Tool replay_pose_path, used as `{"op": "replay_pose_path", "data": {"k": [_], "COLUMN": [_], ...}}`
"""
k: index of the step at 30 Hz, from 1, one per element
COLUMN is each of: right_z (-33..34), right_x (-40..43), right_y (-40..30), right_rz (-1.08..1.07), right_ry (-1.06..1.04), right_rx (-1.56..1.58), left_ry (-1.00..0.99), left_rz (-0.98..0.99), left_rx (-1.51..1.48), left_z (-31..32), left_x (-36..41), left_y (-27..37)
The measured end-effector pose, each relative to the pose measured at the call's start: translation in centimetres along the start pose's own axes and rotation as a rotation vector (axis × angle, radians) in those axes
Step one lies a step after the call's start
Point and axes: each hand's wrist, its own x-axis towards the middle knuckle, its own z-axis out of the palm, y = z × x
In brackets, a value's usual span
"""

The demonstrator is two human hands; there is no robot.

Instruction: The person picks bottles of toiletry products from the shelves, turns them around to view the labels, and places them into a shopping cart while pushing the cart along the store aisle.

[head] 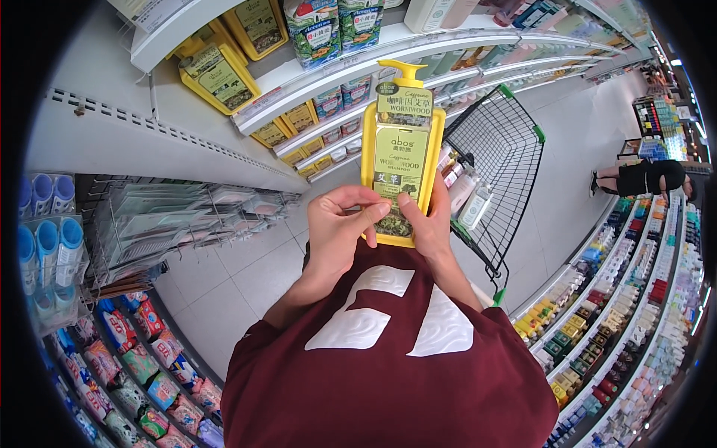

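A yellow pump bottle of Abos wormwood shampoo [399, 162] stands upright in front of my chest, its pump at the top and a green label facing me. My right hand [428, 221] grips its lower right side, thumb across the front. At the bottle's lower left is my left hand [347, 218], thumb and index fingertips close together near the label; whether they pinch anything cannot be told. Beyond the bottle, to the right, a black wire shopping cart [501, 151] with green corners holds several bottles [468, 193].
Shelves [336, 67] ahead carry more yellow bottles [218, 78] and bagged packs. Hanging packets [168, 218] and blue cups [47, 241] are at the left, wrapped packs [140, 364] at the lower left. Curved shelves of bottles [605, 313] line the right; a person [650, 178] stands farther off.
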Motion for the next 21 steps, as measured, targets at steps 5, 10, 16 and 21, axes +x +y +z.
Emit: {"op": "replay_pose_path", "data": {"k": [5,10,16,21], "right_z": [0.4,-0.4,-0.1,0.0], "right_x": [-0.1,-0.6,-0.7,-0.9], "right_y": [-0.2,0.2,0.7,-0.3], "right_rz": [-0.020,-0.004,-0.008,-0.023], "right_ry": [0.014,0.029,0.006,0.063], "right_rx": [-0.028,-0.069,-0.138,-0.171], "left_ry": [0.022,0.057,0.082,0.050], "left_rz": [0.018,0.054,0.105,0.116], "left_rx": [0.025,0.085,0.053,-0.002], "left_z": [0.3,0.8,-0.2,0.1], "left_x": [0.1,-0.2,-0.2,0.3], "left_y": [0.1,-0.4,-1.1,-1.4]}}
